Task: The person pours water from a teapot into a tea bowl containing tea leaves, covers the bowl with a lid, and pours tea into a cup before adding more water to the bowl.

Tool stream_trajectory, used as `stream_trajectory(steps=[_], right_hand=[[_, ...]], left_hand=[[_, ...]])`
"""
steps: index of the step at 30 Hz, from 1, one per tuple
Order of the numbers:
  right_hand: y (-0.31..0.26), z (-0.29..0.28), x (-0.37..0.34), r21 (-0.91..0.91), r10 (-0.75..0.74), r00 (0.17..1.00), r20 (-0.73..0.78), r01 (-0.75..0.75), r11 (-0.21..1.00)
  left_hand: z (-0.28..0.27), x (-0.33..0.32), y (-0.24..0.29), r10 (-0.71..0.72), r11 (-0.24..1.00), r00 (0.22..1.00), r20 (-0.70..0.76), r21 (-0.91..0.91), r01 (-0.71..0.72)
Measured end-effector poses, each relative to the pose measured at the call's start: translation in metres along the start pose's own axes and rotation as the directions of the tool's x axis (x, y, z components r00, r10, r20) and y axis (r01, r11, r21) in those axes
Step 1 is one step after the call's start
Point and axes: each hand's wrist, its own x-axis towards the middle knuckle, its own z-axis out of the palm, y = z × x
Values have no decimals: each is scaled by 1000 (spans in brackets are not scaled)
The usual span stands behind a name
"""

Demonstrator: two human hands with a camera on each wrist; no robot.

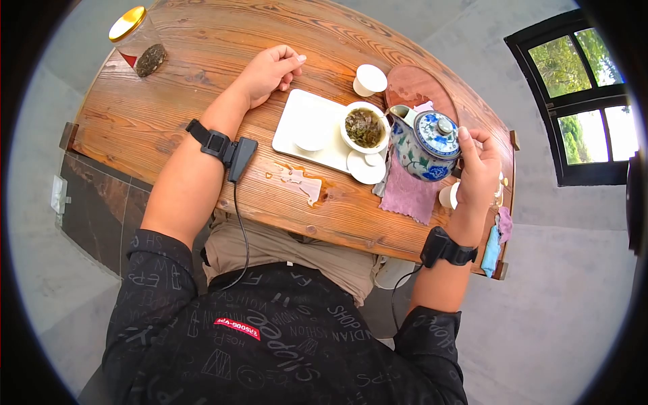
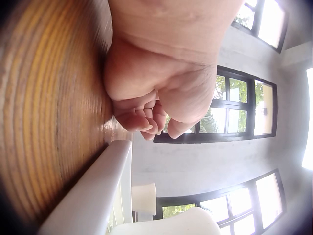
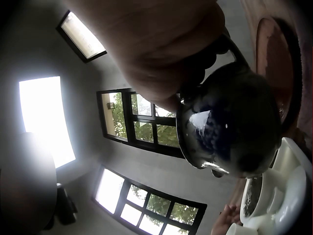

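Observation:
My right hand (image 1: pixel 478 169) grips the handle of a blue-and-white porcelain teapot (image 1: pixel 409 154), thumb near its lid. Held over the pink cloth, the teapot points its spout toward a white lidded-cup bowl (image 1: pixel 345 138). Wet tea leaves (image 1: pixel 363 127) fill that bowl, and its white lid (image 1: pixel 366 170) lies at the tray's near edge. In the right wrist view, the teapot (image 3: pixel 230 132) hangs dark against the light, close by the tray. My left hand (image 1: pixel 266 73) rests on the table beyond the white tray (image 1: pixel 291 115), fingers loosely curled around nothing.
A white cup (image 1: pixel 370 79) stands behind the tray, near a round brown board (image 1: pixel 422 86). Spilled tea (image 1: pixel 304 183) wets the wooden table (image 1: pixel 202 88) in front. Another small white cup (image 1: pixel 448 196) sits by my right wrist. A gold-lidded jar (image 1: pixel 138 40) stands far left.

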Motion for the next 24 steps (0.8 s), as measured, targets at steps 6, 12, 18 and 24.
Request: stream_trajectory(steps=[6, 12, 18, 24], right_hand=[[45, -2, 21, 265, 37, 986, -164, 8, 964], [79, 6, 45, 354, -28, 940, -340, 155, 922], [98, 15, 56, 366, 24, 910, -414, 143, 919], [105, 15, 56, 314, 34, 890, -454, 124, 941]], left_hand=[[0, -1, -1, 2, 1000, 1000, -2, -2, -2], [0, 0, -1, 6, 1000, 1000, -9, -9, -6], [0, 0, -2, 1, 1000, 1000, -6, -13, -1], [1, 0, -1, -4, 1000, 1000, -9, -8, 4]])
